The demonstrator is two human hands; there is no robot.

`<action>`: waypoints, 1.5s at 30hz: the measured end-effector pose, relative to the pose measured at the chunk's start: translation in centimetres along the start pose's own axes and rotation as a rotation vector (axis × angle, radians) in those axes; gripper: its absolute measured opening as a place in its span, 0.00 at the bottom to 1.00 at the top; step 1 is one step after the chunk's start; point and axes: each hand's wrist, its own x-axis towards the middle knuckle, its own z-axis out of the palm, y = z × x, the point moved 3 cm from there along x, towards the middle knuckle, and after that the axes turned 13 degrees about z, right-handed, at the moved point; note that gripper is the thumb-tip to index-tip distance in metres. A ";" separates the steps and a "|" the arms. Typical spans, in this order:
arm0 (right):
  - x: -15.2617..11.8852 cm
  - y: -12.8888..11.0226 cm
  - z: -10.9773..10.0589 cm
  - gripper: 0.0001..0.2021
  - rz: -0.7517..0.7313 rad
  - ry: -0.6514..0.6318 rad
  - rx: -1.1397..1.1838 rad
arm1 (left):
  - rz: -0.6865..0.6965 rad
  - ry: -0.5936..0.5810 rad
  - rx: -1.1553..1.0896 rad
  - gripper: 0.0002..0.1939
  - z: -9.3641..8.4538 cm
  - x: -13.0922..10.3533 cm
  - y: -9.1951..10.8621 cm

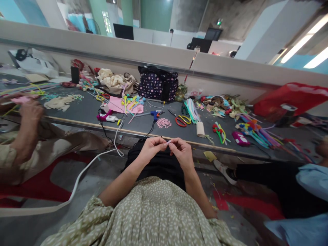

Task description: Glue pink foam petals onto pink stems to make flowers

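Observation:
Over the lap, just in front of the table edge, my left hand point(154, 147) and my right hand point(181, 150) meet fingertip to fingertip. Both pinch a small pale pink piece point(168, 142) between thumb and forefinger; its exact shape is too small to tell. A pile of short pink pieces point(164, 123) lies on the table just beyond my hands. Behind the pile is a blue glue gun point(156, 113), and to its right are orange-handled scissors point(180, 121) and a yellow-handled pair.
A dark table point(138, 129) holds bundles of pipe cleaners point(191, 110), a pink sheet point(116, 104), a patterned bag point(158, 84) and a red bag point(289, 102). A white cable point(79, 176) hangs at the left. People sit on both sides.

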 end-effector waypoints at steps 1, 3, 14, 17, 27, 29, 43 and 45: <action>0.0 0.0 0.0 0.09 0.004 -0.006 0.008 | -0.020 -0.007 -0.035 0.12 0.0 0.0 0.0; -0.1 -0.1 0.0 0.09 0.009 -0.018 0.021 | -0.072 -0.016 -0.116 0.12 0.0 -0.1 -0.1; -0.3 -0.1 0.2 0.09 0.027 -0.090 0.078 | -0.391 -0.144 -0.584 0.12 0.8 -0.1 -1.7; 0.0 0.2 0.1 0.09 0.018 -0.045 0.049 | -0.358 -0.116 -0.538 0.14 0.9 0.1 -1.9; 0.2 0.7 0.2 0.08 -0.061 0.157 -0.079 | 0.402 0.035 0.676 0.07 1.0 -0.8 1.3; 0.2 0.7 0.2 0.08 -0.070 0.173 -0.102 | 0.535 0.005 0.853 0.06 1.4 -1.0 1.7; 0.1 1.4 0.3 0.08 -0.087 0.159 -0.188 | 0.632 -0.026 1.065 0.10 1.6 -1.2 1.7; 0.0 1.4 0.2 0.09 -0.084 0.145 -0.181 | 0.600 -0.040 1.003 0.10 1.5 -1.2 1.6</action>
